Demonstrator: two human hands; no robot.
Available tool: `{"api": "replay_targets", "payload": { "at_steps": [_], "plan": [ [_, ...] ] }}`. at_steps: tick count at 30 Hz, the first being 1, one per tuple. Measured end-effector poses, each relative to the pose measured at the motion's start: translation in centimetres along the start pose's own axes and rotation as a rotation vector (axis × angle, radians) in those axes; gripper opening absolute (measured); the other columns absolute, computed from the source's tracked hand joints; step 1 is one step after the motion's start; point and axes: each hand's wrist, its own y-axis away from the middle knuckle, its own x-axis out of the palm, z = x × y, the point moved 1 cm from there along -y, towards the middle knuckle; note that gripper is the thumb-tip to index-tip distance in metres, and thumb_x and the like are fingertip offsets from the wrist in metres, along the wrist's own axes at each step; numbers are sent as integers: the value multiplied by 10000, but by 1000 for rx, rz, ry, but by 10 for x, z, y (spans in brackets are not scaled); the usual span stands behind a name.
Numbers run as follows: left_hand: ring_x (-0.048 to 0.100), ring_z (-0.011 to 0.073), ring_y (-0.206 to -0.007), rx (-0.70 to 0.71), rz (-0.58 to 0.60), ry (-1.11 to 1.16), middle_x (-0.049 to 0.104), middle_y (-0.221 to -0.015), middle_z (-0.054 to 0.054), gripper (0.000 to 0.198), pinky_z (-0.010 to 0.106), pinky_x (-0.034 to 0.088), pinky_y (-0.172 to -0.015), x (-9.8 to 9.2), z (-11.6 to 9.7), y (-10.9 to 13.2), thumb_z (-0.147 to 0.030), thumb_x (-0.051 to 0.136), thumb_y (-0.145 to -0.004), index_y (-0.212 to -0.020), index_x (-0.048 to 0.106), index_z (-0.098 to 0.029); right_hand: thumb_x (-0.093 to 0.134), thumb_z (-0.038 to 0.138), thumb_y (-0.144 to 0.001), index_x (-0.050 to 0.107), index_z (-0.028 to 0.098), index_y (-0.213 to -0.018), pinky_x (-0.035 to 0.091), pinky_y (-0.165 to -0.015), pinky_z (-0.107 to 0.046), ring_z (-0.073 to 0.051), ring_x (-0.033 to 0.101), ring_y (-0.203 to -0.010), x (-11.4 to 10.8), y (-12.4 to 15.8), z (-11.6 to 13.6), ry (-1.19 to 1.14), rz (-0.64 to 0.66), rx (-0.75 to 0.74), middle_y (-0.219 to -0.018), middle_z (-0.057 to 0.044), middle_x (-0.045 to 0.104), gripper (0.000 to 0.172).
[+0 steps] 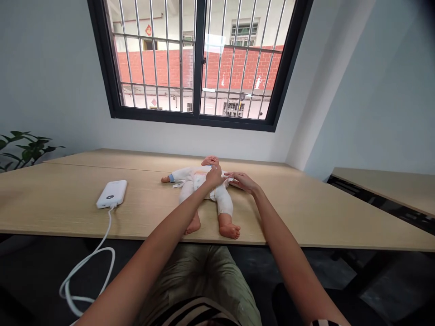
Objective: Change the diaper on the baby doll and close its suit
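The left hand [214,176] lies over the doll's middle, its fingers bent down onto the front of a white diaper [198,183]; whether they pinch anything cannot be told. The right hand [243,181] is just beside it, at the doll's right edge as the wearer sees it, the fingertips at a small white tab [231,179]; how firmly they grip it cannot be told. The two hands are near each other but apart.

The doll [194,171] lies on its back on the table [288,208], head away from the wearer, bare feet near the close edge, one arm in a white sleeve with a blue cuff [171,176] stretched out to the left. Its legs are spread, with white cloth down to the shins.

To the left of the doll, well apart, is a white power bank [112,194]; a white cable [108,226] runs from it over the edge and loops below. Farther left of the doll is a plant [30,147]. Beyond its head is a barred window [195,118]; far to its right, another table [384,186]. Below its feet are the wearer's green trousers [204,271]
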Motion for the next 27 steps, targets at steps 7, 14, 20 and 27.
{"api": "replay_targets", "payload": {
  "at_steps": [7,14,20,27],
  "plan": [
    [547,236,-1158,112,46,1,582,-1265,109,386,373,423,-1001,-23,25,44,-424,434,-936,-1210,550,-179,646,480,-705,640,176,-665,448,-879,-280,-180,599,-943,5,-12,-13,141,-152,-174,-883,-32,690,307],
    [304,268,-1406,189,171,-124,403,-1514,27,427,584,206,-1134,-11,14,67,-453,343,-986,-1386,441,-341,704,511,-685,696,180,-857,433,-896,-289,-190,570,-1015,23,-16,-7,128,-111,-166,-1105,-59,657,374],
    [315,319,-1388,179,154,-258,449,-1467,113,393,724,201,-1061,6,-21,60,-337,287,-1011,-1324,514,-267,681,530,-687,644,171,-686,457,-828,-311,-203,575,-952,34,-28,-11,311,-194,-197,-1101,-100,607,360],
    [285,334,-1397,162,140,-235,513,-1414,86,407,702,235,-1069,5,-22,61,-345,273,-1012,-1319,531,-279,658,421,-759,650,176,-665,451,-828,-291,-198,551,-962,33,-50,-11,598,-225,-192,-1037,-92,617,263]
  ]
}}
